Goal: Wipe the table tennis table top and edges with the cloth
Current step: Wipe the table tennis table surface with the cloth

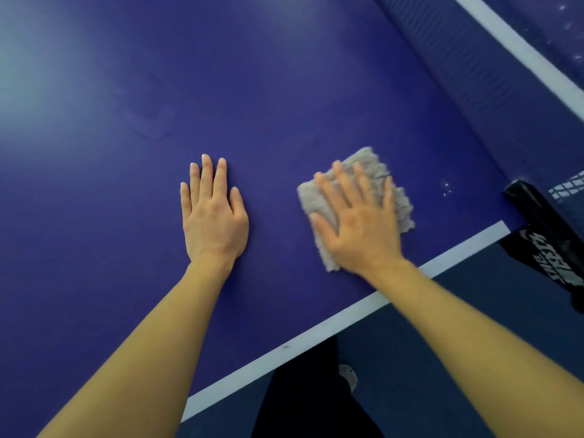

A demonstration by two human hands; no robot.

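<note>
Grey fluffy cloth is pressed flat on the blue desk under the right hand. Its fingers are kept straight and spread, not clenched, so pressure is spread over the cloth. Cloth is placed near the white edge line and the black net post. Left hand is laid flat on bare desk beside it, fingers released, likely as a brace. White specks just beyond the cloth are judged not yet wiped.

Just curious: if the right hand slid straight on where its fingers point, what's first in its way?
Probably nothing: only bare table top lies ahead of the right hand; the net lies rightward.
</note>
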